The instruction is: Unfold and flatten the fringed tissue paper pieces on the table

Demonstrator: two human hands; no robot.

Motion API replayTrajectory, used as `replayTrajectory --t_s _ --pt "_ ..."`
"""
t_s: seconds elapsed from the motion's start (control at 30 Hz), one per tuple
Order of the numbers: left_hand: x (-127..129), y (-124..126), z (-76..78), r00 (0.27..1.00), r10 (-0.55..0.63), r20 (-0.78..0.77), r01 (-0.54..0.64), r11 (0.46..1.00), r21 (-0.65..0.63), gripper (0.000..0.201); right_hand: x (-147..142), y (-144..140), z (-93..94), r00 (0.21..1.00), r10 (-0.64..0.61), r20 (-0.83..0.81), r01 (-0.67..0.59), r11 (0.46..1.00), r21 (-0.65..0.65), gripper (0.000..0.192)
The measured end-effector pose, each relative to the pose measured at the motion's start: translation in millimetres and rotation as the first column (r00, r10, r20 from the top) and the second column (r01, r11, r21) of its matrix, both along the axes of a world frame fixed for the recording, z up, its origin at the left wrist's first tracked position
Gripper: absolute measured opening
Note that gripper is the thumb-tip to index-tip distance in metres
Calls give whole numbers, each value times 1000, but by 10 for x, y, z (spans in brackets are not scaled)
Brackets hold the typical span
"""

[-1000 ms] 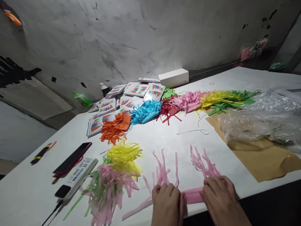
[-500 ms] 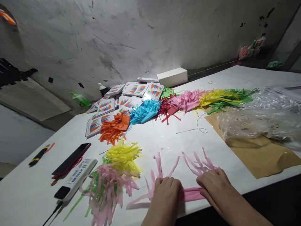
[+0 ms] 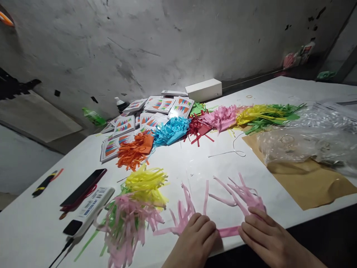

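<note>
Close to the table's front edge, both my hands grip a pink tissue-paper tassel [image 3: 229, 231] with fringed ends. Its folded middle band stretches between them. My left hand [image 3: 196, 236] has its fingers curled over the left part, and pink strips fan out beyond it. On the right part, my right hand [image 3: 260, 232] pinches the paper, with more strips spreading above its fingers. The fingertips undersides are hidden. Left of my left hand lie a loose pale pink fringe [image 3: 128, 216] and a yellow fringe [image 3: 146, 184], with green strips beneath.
Orange [image 3: 135, 150], blue [image 3: 173, 130] and other coloured tassels lie in a row across the table [image 3: 189, 201]. Behind them are printed packs [image 3: 158, 104] and a white box [image 3: 204, 89]. A power strip [image 3: 92, 210] and phone [image 3: 83, 186] lie left; plastic bags [image 3: 301, 149] right.
The pink band between my hands looks narrower now. My right hand has shifted slightly right and turned, and the pink strips have spread differently.
</note>
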State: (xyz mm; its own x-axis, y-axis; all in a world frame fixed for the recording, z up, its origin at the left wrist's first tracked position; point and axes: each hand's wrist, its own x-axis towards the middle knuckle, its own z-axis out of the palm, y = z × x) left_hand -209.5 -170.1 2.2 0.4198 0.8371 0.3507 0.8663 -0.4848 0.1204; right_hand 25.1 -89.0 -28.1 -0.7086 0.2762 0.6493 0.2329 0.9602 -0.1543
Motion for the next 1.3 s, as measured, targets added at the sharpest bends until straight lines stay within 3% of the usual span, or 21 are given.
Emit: replayTrajectory --t_s 0.13,0.3,0.4,0.53,0.67,0.77,0.87,0.97,1.07,1.13,1.2,1.27,1.3 --pt "-2 -27 -79 1000 12 16 -11 999 -41 17 -27 -30 26 999 -49 -21 48 998 -31 41" --pt "73 -114 -218 999 -3 51 -2 995 104 16 7 -80 -9 999 -38 10 39 993 -113 38" --pt "130 -173 -288 991 46 124 -63 989 136 16 63 -83 -2 999 -20 25 25 980 -196 36" --pt "197 -228 -328 946 214 244 -221 975 0 18 84 -108 15 994 -92 59 105 958 -267 22" --pt "263 -238 -326 883 351 311 -346 935 -73 15 22 -197 -10 967 -244 78 256 937 -239 19" --pt "308 -206 -302 853 427 301 -396 904 -160 12 -62 -262 -28 936 -347 58 350 902 -253 19" --pt "335 -170 -291 847 455 274 -410 888 -209 14 -153 -305 -57 935 -353 -38 332 908 -255 28" --pt "331 -176 -322 862 425 277 -387 904 -183 17 -209 -330 -107 956 -268 -123 254 960 -118 37" --pt "292 -212 -358 879 402 257 -371 915 -162 15 -193 -330 -118 972 -205 -113 209 978 22 40" --pt "254 -225 -324 915 341 213 -303 933 -192 14 -148 -316 -58 978 -155 -140 159 987 24 43" --pt "230 -211 -207 949 222 225 -149 943 -298 14 -91 -291 71 976 -120 -182 118 993 -23 47" --pt "243 -171 -26 909 200 367 2 876 -483 16 -32 -261 252 973 -106 -205 102 994 -29 44" --pt "271 -146 67 840 279 465 59 805 -590 18 -5 -246 348 972 -108 -207 107 994 -20 41"
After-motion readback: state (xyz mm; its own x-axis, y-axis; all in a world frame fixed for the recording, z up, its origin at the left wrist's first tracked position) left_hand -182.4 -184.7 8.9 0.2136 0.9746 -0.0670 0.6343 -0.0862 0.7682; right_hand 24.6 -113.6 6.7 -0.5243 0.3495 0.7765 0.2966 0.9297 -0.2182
